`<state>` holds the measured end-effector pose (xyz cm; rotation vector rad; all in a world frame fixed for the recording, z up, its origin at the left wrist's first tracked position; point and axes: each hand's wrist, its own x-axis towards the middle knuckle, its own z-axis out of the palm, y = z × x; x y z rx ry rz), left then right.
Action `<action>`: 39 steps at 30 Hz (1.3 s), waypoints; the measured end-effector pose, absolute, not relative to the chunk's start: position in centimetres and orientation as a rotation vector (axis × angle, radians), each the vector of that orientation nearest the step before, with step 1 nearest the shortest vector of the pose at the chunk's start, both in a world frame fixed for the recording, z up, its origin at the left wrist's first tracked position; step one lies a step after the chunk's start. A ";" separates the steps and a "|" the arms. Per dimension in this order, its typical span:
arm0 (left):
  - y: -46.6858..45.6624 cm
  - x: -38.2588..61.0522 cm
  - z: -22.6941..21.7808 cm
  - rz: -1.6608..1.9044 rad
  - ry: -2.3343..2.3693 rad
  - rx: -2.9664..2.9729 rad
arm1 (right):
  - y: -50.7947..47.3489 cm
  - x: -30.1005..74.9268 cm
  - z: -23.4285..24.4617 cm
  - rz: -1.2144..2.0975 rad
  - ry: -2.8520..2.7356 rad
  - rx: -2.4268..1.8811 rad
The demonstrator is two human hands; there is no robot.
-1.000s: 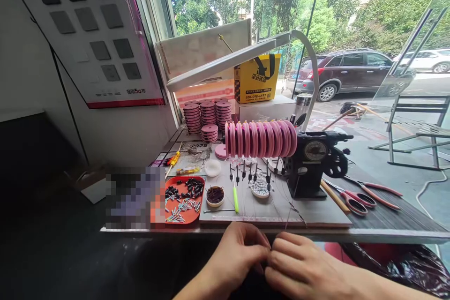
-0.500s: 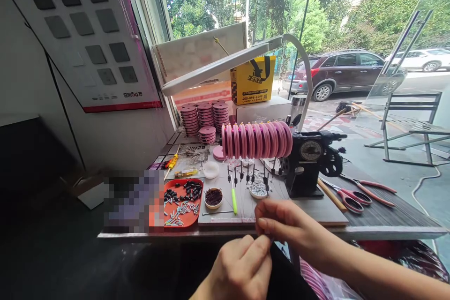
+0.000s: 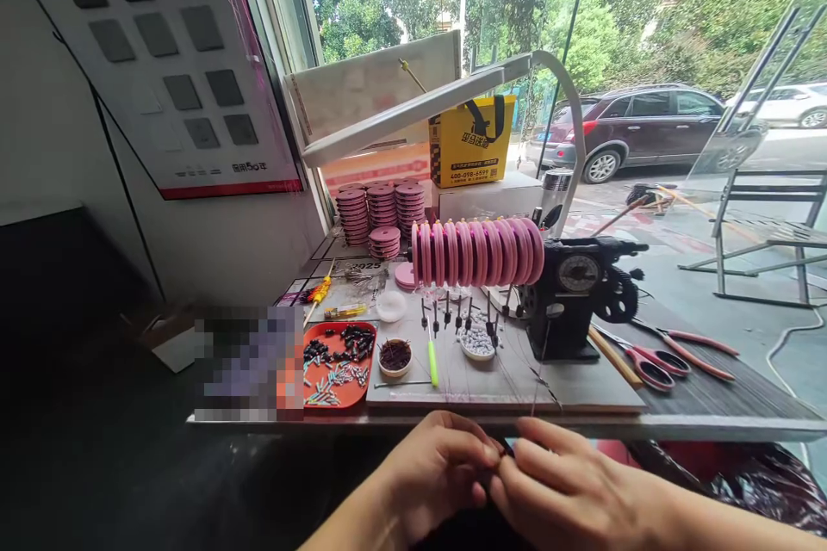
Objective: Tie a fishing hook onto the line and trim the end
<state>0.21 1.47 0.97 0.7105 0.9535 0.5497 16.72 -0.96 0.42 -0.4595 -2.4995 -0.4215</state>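
My left hand and my right hand meet low in front of the table edge, fingertips pinched together. A small dark piece shows between them; its kind is too small and covered to tell. From the fingers of my right hand a thin line rises toward the black machine. Above the hands, a row of pink spools sits on the shaft of the black winding machine. Short black pieces dangle on fine lines below the spools.
A red tray holds black and silvery small parts. Beside it are a dish of dark bits, a green-handled tool and a dish of pale beads. Scissors and pliers lie right. Pink spools stand stacked behind.
My hands have shifted: the left has turned and come up, the right has moved lower and to the right. A thin line now shows above my right hand. The view has tilted slightly.
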 end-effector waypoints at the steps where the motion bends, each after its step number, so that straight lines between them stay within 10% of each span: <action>1: 1.5 0.2 1.0 0.550 0.957 0.717 | -0.9 16.7 0.4 -0.428 -2.510 -0.446; 17: -1.1 -0.2 -3.2 1.481 1.183 2.563 | 1.9 14.6 2.6 1.328 -1.654 -0.959; 22: -0.6 -0.8 -2.6 1.279 0.866 3.012 | 2.2 14.3 2.6 1.211 -1.774 -0.988; 30: -1.0 1.9 -3.3 0.909 0.820 0.666 | -1.6 18.2 0.6 0.022 -2.066 -0.823; 39: -1.1 3.1 -3.8 0.632 0.712 0.246 | -3.4 18.6 -2.9 -0.416 -2.241 -0.638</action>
